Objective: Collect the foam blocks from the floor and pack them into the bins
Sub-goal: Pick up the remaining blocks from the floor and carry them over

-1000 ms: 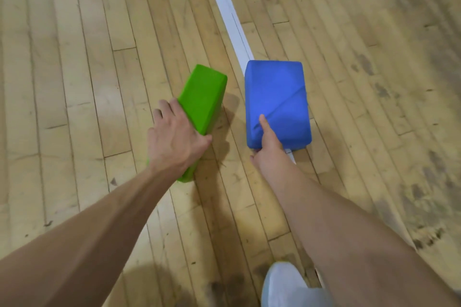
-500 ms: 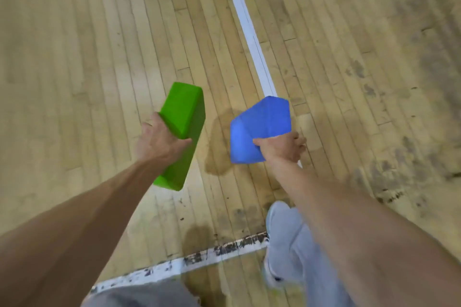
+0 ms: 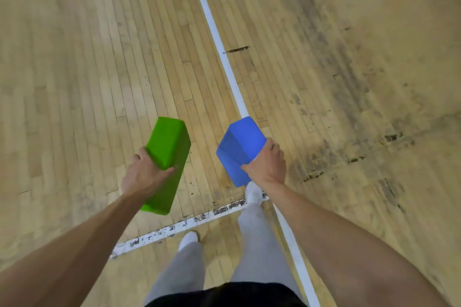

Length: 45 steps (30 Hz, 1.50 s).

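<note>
My left hand (image 3: 144,174) grips a green foam block (image 3: 168,147) around its middle and holds it off the floor, long end pointing away and down. A blue foam block (image 3: 239,143) is in my right hand (image 3: 268,166), gripped at its near end and also lifted clear of the floor. The two blocks hang side by side, apart from each other, above the wooden gym floor (image 3: 99,57). No bin is in view.
A white painted line (image 3: 214,32) runs up the floor between the blocks, and a worn white line (image 3: 174,227) crosses it near my feet. My legs in grey trousers (image 3: 252,239) and white shoes stand below. Dark scuffs mark the floor at right.
Both blocks have been lifted off the floor, where they lay a second ago. I have stood up, so the floor looks farther away and my legs have come into view.
</note>
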Motion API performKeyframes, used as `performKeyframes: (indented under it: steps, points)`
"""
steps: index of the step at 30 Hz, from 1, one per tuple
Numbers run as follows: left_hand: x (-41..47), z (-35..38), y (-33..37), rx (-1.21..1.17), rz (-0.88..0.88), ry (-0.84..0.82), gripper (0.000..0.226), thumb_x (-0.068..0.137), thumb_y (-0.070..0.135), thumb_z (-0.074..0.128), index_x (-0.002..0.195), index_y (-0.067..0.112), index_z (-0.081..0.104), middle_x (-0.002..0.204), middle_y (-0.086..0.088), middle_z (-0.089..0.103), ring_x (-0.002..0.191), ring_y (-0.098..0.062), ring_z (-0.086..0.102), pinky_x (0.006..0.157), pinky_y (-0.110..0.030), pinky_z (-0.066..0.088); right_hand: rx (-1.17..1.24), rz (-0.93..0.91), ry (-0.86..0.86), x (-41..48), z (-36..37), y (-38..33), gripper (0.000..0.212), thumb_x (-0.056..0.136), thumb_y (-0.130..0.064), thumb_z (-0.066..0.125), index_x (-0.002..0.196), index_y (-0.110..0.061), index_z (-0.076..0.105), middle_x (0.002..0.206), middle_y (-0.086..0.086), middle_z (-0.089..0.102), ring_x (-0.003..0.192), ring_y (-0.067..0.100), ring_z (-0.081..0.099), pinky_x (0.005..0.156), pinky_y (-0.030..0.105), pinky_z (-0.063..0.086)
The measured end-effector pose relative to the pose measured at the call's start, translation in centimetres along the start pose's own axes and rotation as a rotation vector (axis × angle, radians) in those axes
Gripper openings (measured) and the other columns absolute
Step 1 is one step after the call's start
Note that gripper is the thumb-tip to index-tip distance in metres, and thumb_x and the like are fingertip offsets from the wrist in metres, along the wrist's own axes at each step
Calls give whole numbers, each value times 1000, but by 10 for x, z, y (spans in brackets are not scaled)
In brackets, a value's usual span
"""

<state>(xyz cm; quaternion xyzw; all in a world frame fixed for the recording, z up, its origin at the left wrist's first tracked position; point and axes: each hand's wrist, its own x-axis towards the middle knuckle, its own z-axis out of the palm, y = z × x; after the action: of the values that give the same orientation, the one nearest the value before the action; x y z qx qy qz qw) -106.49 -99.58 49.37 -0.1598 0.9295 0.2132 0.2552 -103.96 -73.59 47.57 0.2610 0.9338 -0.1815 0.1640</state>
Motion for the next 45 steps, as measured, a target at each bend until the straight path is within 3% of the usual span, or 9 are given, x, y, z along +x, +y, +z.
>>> performKeyframes:
  steps: [8, 16, 20, 25, 30, 35, 39, 45]
  points:
    - [-84, -35, -23, 43, 138, -48, 83, 73, 43, 76, 134, 7, 32, 120, -14, 49, 102, -32, 56, 81, -47, 52, 12, 116, 155, -142, -24, 30, 94, 63, -57, 77, 134, -10, 36, 121, 6, 54, 111, 27, 53, 89, 37, 41]
    - [-167, -11, 104, 168, 514, -99, 88, 70, 42, 78, 135, 7, 31, 120, -15, 48, 105, -36, 55, 88, -52, 50, 112, 342, 424, -218, -96, 145, 76, 66, -49, 70, 126, -11, 43, 118, 2, 56, 110, 24, 54, 96, 35, 35]
    - [-251, 62, 197, 183, 747, -165, 85, 67, 38, 78, 132, 4, 34, 121, -18, 48, 109, -38, 53, 91, -50, 47, 116, 504, 531, -270, -138, 261, 76, 65, -57, 69, 120, -9, 48, 114, 3, 58, 108, 26, 55, 95, 37, 34]
    - [-409, 193, 307, 172, 1001, -273, 83, 65, 38, 81, 128, 3, 40, 125, -20, 51, 114, -37, 53, 94, -45, 45, 407, 680, 743, -355, -188, 435, 78, 65, -39, 75, 129, -11, 39, 123, 3, 52, 114, 25, 52, 86, 33, 42]
    - [-563, 296, 405, 147, 1204, -330, 89, 59, 49, 80, 129, 9, 43, 124, -16, 56, 113, -35, 56, 92, -46, 48, 436, 874, 960, -439, -228, 597, 89, 65, -40, 78, 136, -11, 34, 128, 3, 49, 119, 25, 47, 90, 33, 41]
    - [-671, 360, 495, 84, 1435, -364, 92, 58, 51, 80, 132, 11, 42, 124, -13, 54, 115, -33, 54, 94, -46, 47, 439, 990, 1161, -482, -270, 714, 88, 64, -36, 80, 137, -10, 37, 127, 5, 50, 119, 27, 47, 96, 37, 41]
    - [-711, 428, 559, 41, 1518, -410, 91, 62, 47, 82, 134, 13, 39, 126, -10, 54, 114, -29, 54, 91, -43, 48, 459, 1072, 1215, -470, -271, 791, 89, 62, -36, 82, 135, -11, 39, 126, 3, 51, 119, 23, 47, 96, 35, 43]
    - [-725, 545, 689, 136, 1499, -520, 100, 50, 64, 73, 134, 20, 41, 125, -5, 54, 113, -27, 55, 90, -44, 50, 490, 1217, 1083, -408, -285, 917, 89, 63, -36, 83, 135, -8, 40, 126, 7, 52, 120, 28, 48, 96, 38, 41]
